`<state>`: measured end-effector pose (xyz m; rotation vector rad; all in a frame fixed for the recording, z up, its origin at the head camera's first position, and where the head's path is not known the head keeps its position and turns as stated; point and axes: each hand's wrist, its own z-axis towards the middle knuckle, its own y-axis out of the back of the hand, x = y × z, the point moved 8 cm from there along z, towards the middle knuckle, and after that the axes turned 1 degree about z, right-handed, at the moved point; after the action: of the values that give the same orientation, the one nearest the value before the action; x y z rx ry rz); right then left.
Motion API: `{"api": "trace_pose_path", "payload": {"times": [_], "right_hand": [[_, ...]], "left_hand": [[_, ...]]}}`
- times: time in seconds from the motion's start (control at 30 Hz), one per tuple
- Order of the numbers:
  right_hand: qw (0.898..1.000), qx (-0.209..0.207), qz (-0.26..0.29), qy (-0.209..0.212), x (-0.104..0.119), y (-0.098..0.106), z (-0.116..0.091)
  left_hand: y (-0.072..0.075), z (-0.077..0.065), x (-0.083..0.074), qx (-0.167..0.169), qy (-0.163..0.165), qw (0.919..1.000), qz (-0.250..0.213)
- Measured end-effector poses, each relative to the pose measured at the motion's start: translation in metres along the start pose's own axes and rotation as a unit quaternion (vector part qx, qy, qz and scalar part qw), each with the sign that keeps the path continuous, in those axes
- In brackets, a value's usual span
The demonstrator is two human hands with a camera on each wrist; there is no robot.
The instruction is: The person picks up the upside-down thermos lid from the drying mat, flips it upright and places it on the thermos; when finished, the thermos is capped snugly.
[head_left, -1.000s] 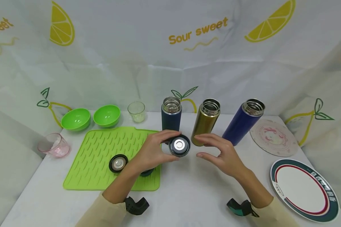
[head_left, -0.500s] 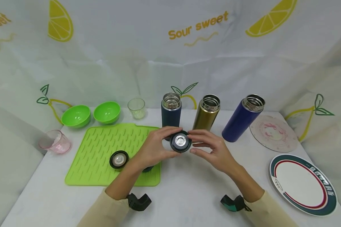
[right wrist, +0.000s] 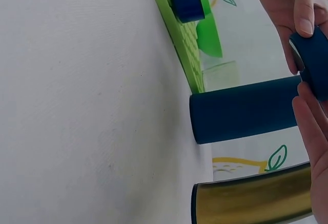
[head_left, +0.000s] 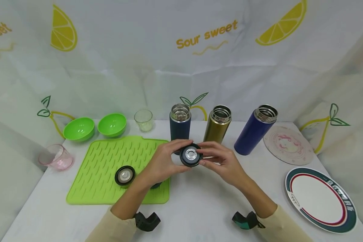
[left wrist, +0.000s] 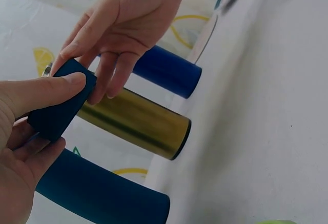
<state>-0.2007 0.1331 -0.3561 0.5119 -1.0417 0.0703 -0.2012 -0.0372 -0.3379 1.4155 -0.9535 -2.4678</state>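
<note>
My left hand (head_left: 161, 160) grips a dark blue bottle lid (head_left: 191, 155) by its side, thumb below and fingers above. The lid's underside, with a silver disc, faces the head camera. From the other side my right hand (head_left: 222, 161) pinches the lid's edge between fingertips and thumb. Just behind stand three uncapped bottles: a dark teal one (head_left: 180, 126), a gold one (head_left: 217, 129) and a blue one (head_left: 253, 132). On the green mat (head_left: 93, 174) a black-rimmed lid (head_left: 125, 175) lies underside up. Another dark lid (head_left: 156, 185) is mostly hidden by my left forearm.
Two green bowls (head_left: 79, 129) and a clear glass (head_left: 143, 120) stand along the back left. A pink glass (head_left: 58, 158) lies tilted at the left edge. On the right are a round pink mat (head_left: 288, 144) and a white plate with a green rim (head_left: 320, 198).
My right hand has moved left and come to the lid, its fingertips now on the edge. My left hand keeps holding the lid in nearly the same place.
</note>
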Motion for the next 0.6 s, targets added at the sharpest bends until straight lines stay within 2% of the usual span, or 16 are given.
{"api": "trace_pose_path", "payload": {"times": [0.17, 0.33, 0.47, 0.6], "right_hand": [[1.000, -0.014, 0.020, 0.002, -0.001, 0.002, 0.000], [0.999, -0.038, 0.031, 0.022, 0.001, 0.007, -0.001], [0.998, -0.049, 0.032, 0.030, 0.003, 0.011, -0.002], [0.998, -0.051, 0.034, 0.032, 0.002, 0.012, -0.004]], "left_hand": [[0.001, -0.001, 0.002, -0.011, -0.003, 0.9996, -0.026], [0.003, -0.001, 0.009, -0.019, 0.012, 0.9960, -0.087], [0.002, -0.001, 0.015, -0.020, 0.050, 0.9908, -0.124], [-0.001, -0.001, 0.019, -0.021, 0.089, 0.9874, -0.130]]}}
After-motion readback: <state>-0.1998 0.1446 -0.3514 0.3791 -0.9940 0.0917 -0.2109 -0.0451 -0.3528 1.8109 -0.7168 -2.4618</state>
